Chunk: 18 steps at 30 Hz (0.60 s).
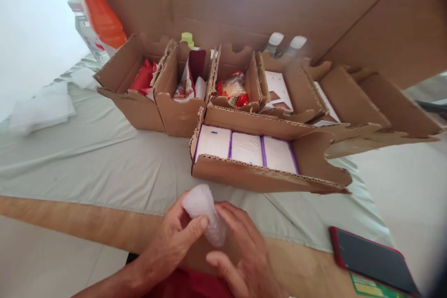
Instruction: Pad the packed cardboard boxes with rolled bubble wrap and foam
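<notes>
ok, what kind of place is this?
Probably a makeshift packing or sorting station: open cardboard boxes holding packaged goods, a cloth spread over the tabletop, and what looks like bubble wrap in the left hand.

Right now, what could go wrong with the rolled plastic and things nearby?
The rolled plastic could slip or unwind: the left hand grips it while the right hand has its thumb clear. The red-cased phone lies near the edge of the table and might get knocked off. The cardboard box holding three packs stands just beyond the hands, so reaching could bump it.
</notes>
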Each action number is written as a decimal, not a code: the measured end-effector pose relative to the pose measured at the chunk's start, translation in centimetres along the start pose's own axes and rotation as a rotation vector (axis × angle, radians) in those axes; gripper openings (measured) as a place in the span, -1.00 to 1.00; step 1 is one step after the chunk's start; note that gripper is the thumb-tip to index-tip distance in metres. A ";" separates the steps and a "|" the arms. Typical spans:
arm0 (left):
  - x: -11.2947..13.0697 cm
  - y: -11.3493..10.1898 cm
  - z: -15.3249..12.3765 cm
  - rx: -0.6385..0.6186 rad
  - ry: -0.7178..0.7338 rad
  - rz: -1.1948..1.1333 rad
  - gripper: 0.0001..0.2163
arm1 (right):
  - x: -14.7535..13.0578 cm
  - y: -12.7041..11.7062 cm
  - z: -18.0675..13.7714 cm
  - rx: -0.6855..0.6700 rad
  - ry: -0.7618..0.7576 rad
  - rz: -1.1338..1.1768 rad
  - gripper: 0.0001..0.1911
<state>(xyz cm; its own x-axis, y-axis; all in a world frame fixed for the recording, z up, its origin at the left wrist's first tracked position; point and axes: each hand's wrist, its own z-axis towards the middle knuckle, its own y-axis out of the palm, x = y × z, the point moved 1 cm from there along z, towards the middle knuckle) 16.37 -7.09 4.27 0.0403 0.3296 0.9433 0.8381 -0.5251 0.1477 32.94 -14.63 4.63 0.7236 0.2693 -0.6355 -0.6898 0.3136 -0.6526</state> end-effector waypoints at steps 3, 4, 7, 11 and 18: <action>-0.9 -0.8 0.0 -0.079 -0.022 -0.030 -0.63 | 0.2 0.9 0.2 0.010 0.201 0.132 -0.69; -1.3 -1.5 0.0 -0.133 -0.025 -0.033 -0.62 | 0.3 1.1 0.3 0.004 0.257 0.170 -0.77; -2.1 -4.5 -0.1 -0.136 0.074 -0.002 -0.51 | 0.8 1.3 0.5 0.018 0.358 0.215 -0.81; 0.0 -7.0 -0.1 0.057 0.396 0.401 -0.36 | 0.3 2.0 1.0 0.044 0.313 0.162 -0.81; 3.5 -4.2 2.2 -0.404 0.486 0.960 -0.89 | -2.2 -0.3 1.5 0.061 0.146 0.107 -0.80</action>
<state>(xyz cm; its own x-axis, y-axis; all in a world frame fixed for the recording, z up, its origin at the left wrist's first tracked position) 14.19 -1.99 6.28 0.2803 -0.6341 0.7207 0.3358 -0.6385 -0.6925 31.61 -13.97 6.86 0.6319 0.1705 -0.7561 -0.7568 0.3463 -0.5544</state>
